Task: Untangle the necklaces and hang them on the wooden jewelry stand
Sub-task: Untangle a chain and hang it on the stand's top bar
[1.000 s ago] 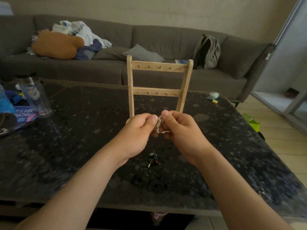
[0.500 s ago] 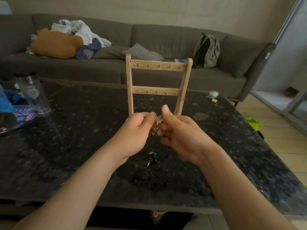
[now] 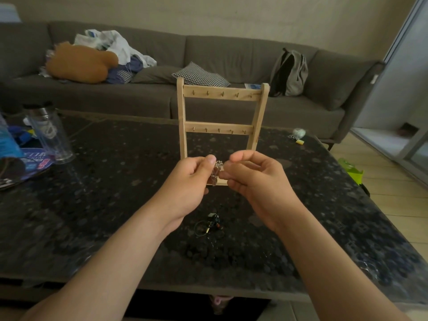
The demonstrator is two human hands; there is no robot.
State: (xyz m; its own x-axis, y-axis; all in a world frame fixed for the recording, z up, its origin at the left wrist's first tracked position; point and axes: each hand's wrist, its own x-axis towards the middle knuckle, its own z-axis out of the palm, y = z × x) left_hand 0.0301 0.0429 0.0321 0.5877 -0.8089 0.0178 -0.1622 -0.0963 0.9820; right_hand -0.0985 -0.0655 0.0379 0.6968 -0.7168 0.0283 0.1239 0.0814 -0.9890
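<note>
2 bare forearms enter from lower corners and converge mid-frame. Left hand (image 3: 187,179) curled, back toward camera, thumb raised, tip pressed against necklace tangle (image 3: 215,172). Right hand (image 3: 252,179) faces it, thumb and forefinger pinching tangle's other side, other 3 fingers loosely curled below. Hands close together; right-hand contact blurred, probably fingertips only.

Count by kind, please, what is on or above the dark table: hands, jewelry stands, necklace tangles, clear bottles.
Hands: 2, left hand and right hand.
Wooden jewelry stand: 1.
Necklace tangles: 2, silver tangle pinched by both hands, dark tangle lying on the table.
Clear bottle: 1.
Total: 6.
</note>
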